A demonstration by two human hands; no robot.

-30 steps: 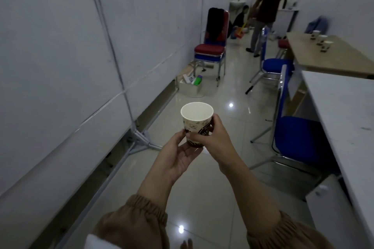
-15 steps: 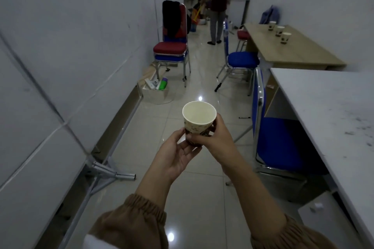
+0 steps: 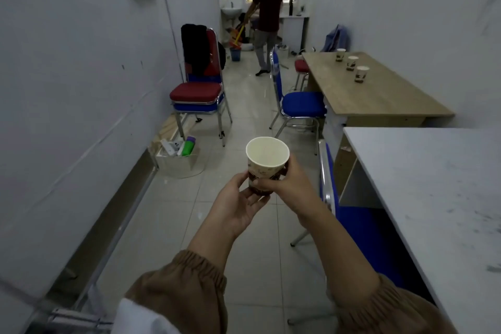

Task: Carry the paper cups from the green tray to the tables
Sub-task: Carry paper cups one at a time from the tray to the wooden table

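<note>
The right hand (image 3: 292,184) clasps the paper cup (image 3: 267,163), the left hand (image 3: 235,206) curls fingers under its base; hold it level, squeeze lightly, set it on the white table (image 3: 433,184)

White walls (image 3: 67,89) flank a pale tiled floor (image 3: 244,106); white table (image 3: 433,184) beside the right hand (image 3: 287,184), red chair (image 3: 199,92) beyond the left hand (image 3: 235,206).

A clothes-draped red chair (image 3: 199,92) is being kept against the left wall (image 3: 67,76), a box (image 3: 177,161) nearer, a blue chair (image 3: 301,106) opposite; far off, a yellow-handled tool (image 3: 238,35) is being held by a person (image 3: 267,8).
</note>
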